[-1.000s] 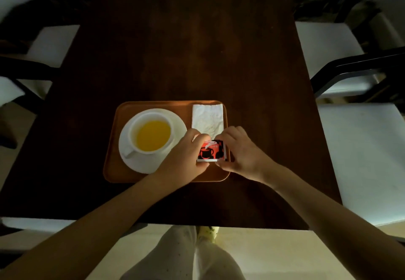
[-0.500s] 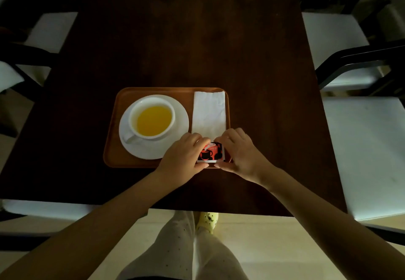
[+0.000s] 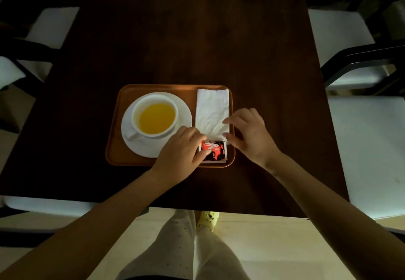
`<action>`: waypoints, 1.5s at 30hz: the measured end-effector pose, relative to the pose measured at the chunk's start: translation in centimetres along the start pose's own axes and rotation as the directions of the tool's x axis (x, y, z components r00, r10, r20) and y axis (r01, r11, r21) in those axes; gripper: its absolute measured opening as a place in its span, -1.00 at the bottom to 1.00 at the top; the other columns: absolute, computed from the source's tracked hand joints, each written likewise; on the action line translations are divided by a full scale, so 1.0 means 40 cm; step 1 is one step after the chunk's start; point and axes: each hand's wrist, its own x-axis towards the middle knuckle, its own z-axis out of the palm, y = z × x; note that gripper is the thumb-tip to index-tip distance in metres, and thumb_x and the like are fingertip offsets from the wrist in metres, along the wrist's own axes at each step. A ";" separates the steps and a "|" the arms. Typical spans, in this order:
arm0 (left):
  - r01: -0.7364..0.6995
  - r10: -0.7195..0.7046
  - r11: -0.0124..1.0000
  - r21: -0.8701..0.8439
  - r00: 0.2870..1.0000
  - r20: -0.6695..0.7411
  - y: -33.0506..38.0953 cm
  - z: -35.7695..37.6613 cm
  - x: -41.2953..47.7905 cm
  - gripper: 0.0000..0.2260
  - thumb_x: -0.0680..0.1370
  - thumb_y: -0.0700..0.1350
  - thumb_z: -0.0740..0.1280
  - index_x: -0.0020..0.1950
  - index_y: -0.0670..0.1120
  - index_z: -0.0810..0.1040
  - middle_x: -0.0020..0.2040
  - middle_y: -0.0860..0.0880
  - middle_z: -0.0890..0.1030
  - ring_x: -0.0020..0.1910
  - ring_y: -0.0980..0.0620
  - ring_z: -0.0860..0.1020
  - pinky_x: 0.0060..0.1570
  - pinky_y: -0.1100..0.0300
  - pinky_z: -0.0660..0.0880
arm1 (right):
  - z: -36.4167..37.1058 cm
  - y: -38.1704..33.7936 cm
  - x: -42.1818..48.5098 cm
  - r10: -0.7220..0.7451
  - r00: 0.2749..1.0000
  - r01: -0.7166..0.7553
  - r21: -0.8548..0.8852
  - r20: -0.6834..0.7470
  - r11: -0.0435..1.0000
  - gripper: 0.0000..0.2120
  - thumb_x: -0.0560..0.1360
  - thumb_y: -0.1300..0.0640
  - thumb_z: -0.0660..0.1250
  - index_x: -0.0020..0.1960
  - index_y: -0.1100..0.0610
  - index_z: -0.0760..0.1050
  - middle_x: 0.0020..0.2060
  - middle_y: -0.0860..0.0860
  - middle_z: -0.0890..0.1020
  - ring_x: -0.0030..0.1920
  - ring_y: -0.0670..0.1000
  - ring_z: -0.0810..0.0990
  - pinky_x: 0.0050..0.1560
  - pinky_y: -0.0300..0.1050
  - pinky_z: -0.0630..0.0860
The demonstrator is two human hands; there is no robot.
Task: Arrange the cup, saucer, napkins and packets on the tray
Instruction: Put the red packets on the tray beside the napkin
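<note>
An orange-brown tray (image 3: 151,90) lies on the dark table. On its left stands a white cup (image 3: 154,117) of yellow liquid on a white saucer (image 3: 184,117). A folded white napkin (image 3: 211,109) lies along the tray's right side. Below it, in the near right corner, lie red-and-black packets (image 3: 215,151). My left hand (image 3: 182,153) rests its fingertips on the packets' left edge. My right hand (image 3: 249,131) hovers at the tray's right rim, fingers spread, fingertips at the napkin's lower right edge.
The dark wooden table (image 3: 197,38) extends far beyond the tray. White-cushioned chairs stand at the left (image 3: 50,27) and right (image 3: 372,148). My legs and a yellow shoe (image 3: 208,219) show below the table's near edge.
My right hand has come off the packets and moved up and right to the napkin's edge. My left hand stays on the packets.
</note>
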 end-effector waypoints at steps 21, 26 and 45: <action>0.064 -0.066 0.997 -0.036 0.997 -0.051 0.014 0.010 -0.001 -0.70 0.52 -0.03 0.26 0.17 -0.18 0.46 -0.01 -0.14 0.62 0.00 -0.09 0.53 -0.07 0.07 0.49 | 0.039 0.029 0.148 0.016 0.987 0.022 -0.237 0.157 0.971 -0.58 0.50 -0.01 0.27 0.33 0.05 0.35 0.28 0.07 0.44 0.32 0.13 0.28 0.31 0.11 0.18; 0.050 -0.052 0.998 -0.033 0.997 -0.052 0.011 0.019 -0.004 -0.72 0.52 -0.05 0.28 0.15 -0.18 0.47 -0.06 -0.14 0.63 -0.06 -0.08 0.54 -0.13 0.10 0.48 | 0.037 0.021 0.114 -0.112 0.987 0.129 -0.150 0.113 0.980 -0.65 0.43 0.00 0.36 0.19 0.07 0.48 0.15 0.07 0.53 0.19 0.12 0.38 0.17 0.05 0.27; 0.054 -0.056 0.998 -0.023 0.997 -0.058 0.002 0.033 -0.010 -0.73 0.51 -0.04 0.30 0.10 -0.18 0.50 -0.07 -0.14 0.64 -0.09 -0.07 0.56 -0.13 0.09 0.51 | 0.061 0.016 0.058 -0.116 0.993 0.117 -0.024 0.028 0.993 -0.92 0.40 0.15 0.42 -0.14 0.15 0.58 -0.04 0.05 0.61 0.07 0.10 0.45 0.05 -0.14 0.24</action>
